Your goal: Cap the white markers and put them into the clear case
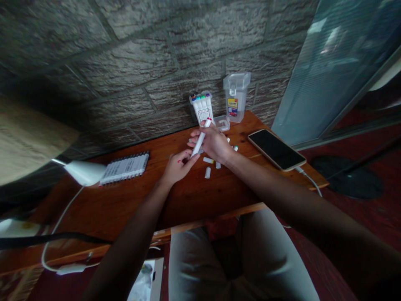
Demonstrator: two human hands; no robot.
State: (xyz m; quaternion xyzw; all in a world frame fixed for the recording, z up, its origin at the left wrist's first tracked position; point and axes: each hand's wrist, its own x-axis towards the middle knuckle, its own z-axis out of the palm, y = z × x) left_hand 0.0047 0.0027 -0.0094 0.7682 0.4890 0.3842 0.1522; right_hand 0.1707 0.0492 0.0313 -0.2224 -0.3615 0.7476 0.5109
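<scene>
Slanting between both hands is a white marker (199, 143) with a red upper end. My left hand (178, 166) pinches its lower end between thumb and fingers; small red marks show on that hand. Against the marker's upper part lies my right hand (216, 144), its fingers loosely bent and reaching left behind the barrel. Below the hands, loose white caps lie on the wooden table, among them one with a yellow end (208, 160) and a plain one (207, 172). Behind the right hand stands a clear case of markers (203, 109), with several coloured ends upward.
A tall clear plastic box (236, 98) stands by the stone wall, near a small clear lid (222, 123). To the right is a phone (277, 149) with a cable. A row of markers (125, 168) and a white lamp (84, 172) are at left.
</scene>
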